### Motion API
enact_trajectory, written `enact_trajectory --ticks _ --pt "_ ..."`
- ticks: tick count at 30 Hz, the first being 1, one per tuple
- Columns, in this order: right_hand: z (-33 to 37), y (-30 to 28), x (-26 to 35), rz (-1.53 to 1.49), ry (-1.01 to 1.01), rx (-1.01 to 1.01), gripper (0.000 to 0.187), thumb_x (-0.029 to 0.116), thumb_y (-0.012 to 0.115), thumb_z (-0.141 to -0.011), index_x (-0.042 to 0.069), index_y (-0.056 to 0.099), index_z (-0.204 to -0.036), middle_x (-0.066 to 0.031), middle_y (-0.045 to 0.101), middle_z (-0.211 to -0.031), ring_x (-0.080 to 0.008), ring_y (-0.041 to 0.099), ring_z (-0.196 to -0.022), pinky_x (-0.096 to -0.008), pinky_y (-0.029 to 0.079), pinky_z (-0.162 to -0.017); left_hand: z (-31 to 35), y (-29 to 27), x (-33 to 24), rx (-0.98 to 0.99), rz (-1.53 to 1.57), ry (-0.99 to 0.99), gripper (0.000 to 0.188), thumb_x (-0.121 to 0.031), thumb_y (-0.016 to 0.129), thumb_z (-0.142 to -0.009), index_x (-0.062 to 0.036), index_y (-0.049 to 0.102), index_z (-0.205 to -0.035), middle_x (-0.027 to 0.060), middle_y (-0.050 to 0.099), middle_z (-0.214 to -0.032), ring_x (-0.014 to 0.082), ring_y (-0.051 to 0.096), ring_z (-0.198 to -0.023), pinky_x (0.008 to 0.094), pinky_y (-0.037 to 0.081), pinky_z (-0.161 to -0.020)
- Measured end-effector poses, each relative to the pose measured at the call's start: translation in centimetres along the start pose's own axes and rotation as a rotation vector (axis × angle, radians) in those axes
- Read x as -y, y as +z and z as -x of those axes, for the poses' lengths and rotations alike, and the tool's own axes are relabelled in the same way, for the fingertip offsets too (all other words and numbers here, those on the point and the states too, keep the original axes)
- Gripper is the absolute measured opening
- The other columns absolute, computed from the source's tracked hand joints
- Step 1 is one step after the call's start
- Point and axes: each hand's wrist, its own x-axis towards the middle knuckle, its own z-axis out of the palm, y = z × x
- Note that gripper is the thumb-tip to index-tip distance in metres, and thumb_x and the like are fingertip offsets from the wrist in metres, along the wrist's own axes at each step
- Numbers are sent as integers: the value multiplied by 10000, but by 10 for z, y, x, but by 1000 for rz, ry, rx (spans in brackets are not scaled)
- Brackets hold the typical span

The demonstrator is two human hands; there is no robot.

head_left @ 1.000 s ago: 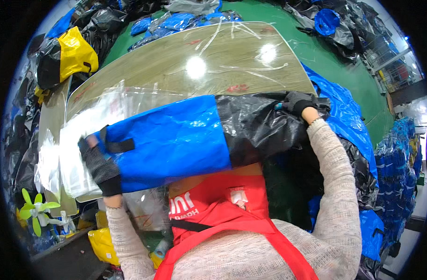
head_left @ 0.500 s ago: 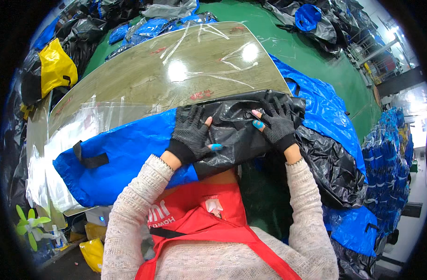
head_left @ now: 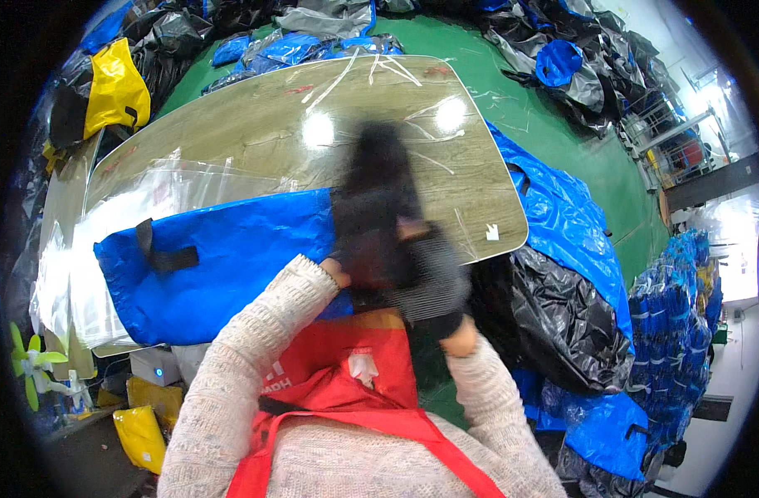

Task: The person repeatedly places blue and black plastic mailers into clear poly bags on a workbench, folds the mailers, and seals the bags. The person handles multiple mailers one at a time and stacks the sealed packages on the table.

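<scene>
A blue and black bag lies flat across the near side of the wood-grain table. Its blue end, with a black strap, is spread out at left. The black end is lifted and folded over toward the middle, smeared by motion. My right hand, in a ribbed grey-black glove, is at the right edge of that fold; its fingers are blurred. My left hand is at the seam between blue and black, mostly lost in the dark blur, so its grip does not show.
Clear plastic bags are stacked on the table's left. The table top reaches away from me. Blue and black bags pile up at its right. At lower left stand a small green fan and a yellow pouch.
The black end, flat on the table before, has been lifted and folded leftward. My right hand has moved left and nearer to me, uncovering the table's right corner.
</scene>
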Motion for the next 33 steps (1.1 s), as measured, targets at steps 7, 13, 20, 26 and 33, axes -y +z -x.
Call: enact_trajectory --ticks 7,13,20,26,33 --pt "-10 83 36 141 -239 91 627 372 684 -759 180 534 -1336 -219 441 -1395 -412 379 -1314 -595 230 -1082 93 -119 -44 967 371 393 471 -380 564 -868 -51 577 -1204 241 537 -1240 332 491 -1203 400 377 -1021" --pt "-3 92 34 77 -269 426 836 579 672 -726 129 447 -1393 -220 349 -1472 -410 311 -1364 -619 168 -1103 142 -142 28 -143 -317 -209 732 -505 618 -780 -79 479 -1359 216 462 -1385 452 330 -1342 588 167 -1117" --pt "-9 124 8 556 102 327 739 452 554 -847 -64 426 -1361 -275 441 -1386 -430 376 -1310 -541 230 -1116 159 -53 75 -229 -203 -314 787 -578 547 -800 -94 419 -1408 177 374 -1477 381 310 -1379 606 113 -1120" --pt "-29 178 65 337 -209 461 748 461 569 -832 19 394 -1410 -259 371 -1437 -405 326 -1358 -508 192 -1145 215 -143 93 249 -323 -347 696 -431 550 -873 -46 369 -1423 211 408 -1442 384 342 -1363 570 126 -1140" --pt "-40 231 94 148 -75 424 674 454 516 -879 112 386 -1446 -299 443 -1361 -466 356 -1310 -662 125 -1088 388 -156 177 -190 -715 -597 714 -383 623 -846 -6 390 -1406 202 425 -1423 380 336 -1362 531 174 -1153"
